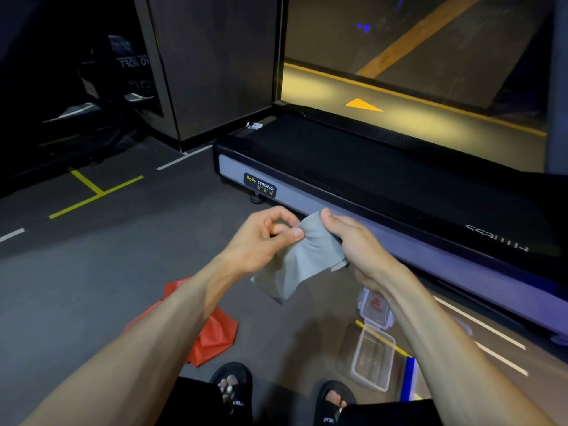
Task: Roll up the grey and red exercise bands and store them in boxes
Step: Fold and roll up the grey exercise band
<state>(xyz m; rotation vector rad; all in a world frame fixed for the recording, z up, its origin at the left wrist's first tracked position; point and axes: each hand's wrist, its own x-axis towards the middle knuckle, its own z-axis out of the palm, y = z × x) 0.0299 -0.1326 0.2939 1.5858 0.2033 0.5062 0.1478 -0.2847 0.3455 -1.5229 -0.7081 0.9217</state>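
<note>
The left forearm covers the middle of the red band (215, 333) below the hands. The right forearm hides part of the box lid (376, 309), its printed mark too blurred to read.

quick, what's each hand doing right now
Left hand: pinching the top edge of the soft grey rubber exercise band.
Right hand: gripping the same band's other side.
</note>
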